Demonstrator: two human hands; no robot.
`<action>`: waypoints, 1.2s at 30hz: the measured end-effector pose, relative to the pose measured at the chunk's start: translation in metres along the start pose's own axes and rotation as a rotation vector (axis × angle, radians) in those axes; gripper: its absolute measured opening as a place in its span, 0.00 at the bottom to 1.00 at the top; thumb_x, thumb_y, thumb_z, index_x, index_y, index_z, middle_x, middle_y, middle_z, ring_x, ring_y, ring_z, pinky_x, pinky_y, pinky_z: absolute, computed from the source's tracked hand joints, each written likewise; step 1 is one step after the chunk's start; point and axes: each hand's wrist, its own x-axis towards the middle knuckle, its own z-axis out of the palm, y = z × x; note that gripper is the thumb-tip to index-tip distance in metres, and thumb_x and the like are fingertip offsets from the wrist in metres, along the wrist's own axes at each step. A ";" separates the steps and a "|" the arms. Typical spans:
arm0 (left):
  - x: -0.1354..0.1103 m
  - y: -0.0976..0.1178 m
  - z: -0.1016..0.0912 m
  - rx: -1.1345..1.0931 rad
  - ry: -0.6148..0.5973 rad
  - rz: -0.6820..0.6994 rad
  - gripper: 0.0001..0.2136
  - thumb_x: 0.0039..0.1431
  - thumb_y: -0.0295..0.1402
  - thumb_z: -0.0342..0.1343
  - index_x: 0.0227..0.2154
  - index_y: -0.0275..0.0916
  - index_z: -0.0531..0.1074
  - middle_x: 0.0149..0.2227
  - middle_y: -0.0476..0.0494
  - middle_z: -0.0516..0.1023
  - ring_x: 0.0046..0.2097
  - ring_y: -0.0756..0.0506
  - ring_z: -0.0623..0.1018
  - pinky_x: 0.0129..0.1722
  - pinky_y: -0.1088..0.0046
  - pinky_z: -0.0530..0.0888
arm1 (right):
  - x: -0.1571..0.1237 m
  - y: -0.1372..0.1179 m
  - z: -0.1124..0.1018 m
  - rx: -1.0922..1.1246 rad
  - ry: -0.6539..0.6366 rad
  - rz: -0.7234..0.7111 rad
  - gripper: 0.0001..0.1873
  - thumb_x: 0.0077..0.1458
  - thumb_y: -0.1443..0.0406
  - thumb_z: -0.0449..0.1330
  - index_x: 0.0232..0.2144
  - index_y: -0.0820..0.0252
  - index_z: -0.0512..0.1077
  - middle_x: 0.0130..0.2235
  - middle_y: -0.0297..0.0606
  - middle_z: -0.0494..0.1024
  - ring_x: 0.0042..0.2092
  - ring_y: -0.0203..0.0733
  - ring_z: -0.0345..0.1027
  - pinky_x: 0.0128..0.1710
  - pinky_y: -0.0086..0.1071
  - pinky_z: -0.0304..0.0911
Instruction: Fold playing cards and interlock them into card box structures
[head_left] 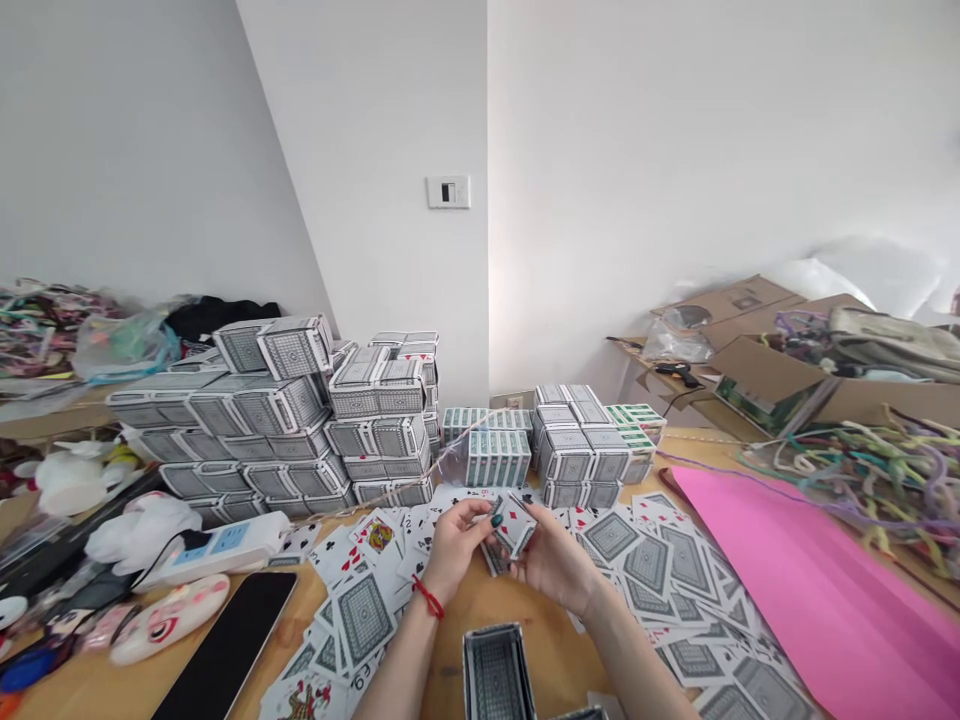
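Wooden card-strewn table (480, 600); left hand (454, 545) and right hand (555, 565) both grip a small stack of playing cards (514, 528), squaring it.

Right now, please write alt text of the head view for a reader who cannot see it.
The left hand and right hand hold a small deck together over a wooden table strewn with loose cards. Stacks of card boxes stand behind, an open box sits near the person, and a pink sheet lies to the right.
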 end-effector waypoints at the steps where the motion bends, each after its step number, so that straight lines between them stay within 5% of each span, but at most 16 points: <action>1: 0.000 0.000 0.001 0.013 0.009 0.017 0.09 0.41 0.33 0.62 0.26 0.35 0.71 0.33 0.46 0.75 0.22 0.53 0.71 0.27 0.75 0.71 | 0.000 -0.001 -0.001 0.012 -0.001 0.006 0.18 0.54 0.56 0.53 0.40 0.64 0.70 0.33 0.44 0.77 0.29 0.37 0.70 0.27 0.26 0.62; 11: -0.002 0.004 -0.001 0.210 0.259 0.307 0.06 0.46 0.32 0.57 0.24 0.37 0.64 0.32 0.45 0.74 0.35 0.47 0.75 0.37 0.71 0.72 | -0.002 -0.007 0.000 0.019 0.188 -0.147 0.13 0.48 0.61 0.58 0.33 0.65 0.72 0.29 0.41 0.75 0.28 0.36 0.66 0.28 0.27 0.62; 17: -0.012 0.006 0.004 0.641 -0.034 0.533 0.05 0.50 0.24 0.50 0.29 0.39 0.66 0.38 0.43 0.74 0.42 0.46 0.74 0.42 0.68 0.71 | 0.001 -0.002 0.002 -0.121 0.293 -0.452 0.12 0.37 0.62 0.67 0.24 0.59 0.68 0.28 0.33 0.71 0.30 0.37 0.66 0.31 0.31 0.64; 22: -0.017 0.007 0.010 0.826 -0.199 0.572 0.11 0.44 0.19 0.51 0.31 0.41 0.66 0.44 0.42 0.71 0.47 0.44 0.71 0.47 0.63 0.69 | 0.007 0.004 -0.004 -0.294 0.436 -0.587 0.21 0.34 0.61 0.68 0.34 0.56 0.68 0.38 0.37 0.72 0.32 0.38 0.68 0.28 0.29 0.62; 29: -0.018 0.006 0.013 0.977 -0.236 0.595 0.08 0.43 0.22 0.56 0.26 0.40 0.64 0.49 0.41 0.66 0.52 0.41 0.65 0.50 0.60 0.67 | 0.006 0.008 0.000 -0.338 0.394 -0.660 0.24 0.37 0.62 0.67 0.39 0.55 0.67 0.44 0.39 0.72 0.41 0.43 0.70 0.36 0.32 0.64; 36: -0.014 0.002 0.007 0.976 -0.075 0.611 0.09 0.44 0.20 0.53 0.27 0.40 0.65 0.49 0.42 0.65 0.53 0.41 0.64 0.51 0.56 0.65 | 0.009 0.006 -0.007 -0.383 0.426 -0.658 0.22 0.40 0.60 0.66 0.40 0.55 0.67 0.45 0.39 0.71 0.39 0.41 0.69 0.35 0.31 0.64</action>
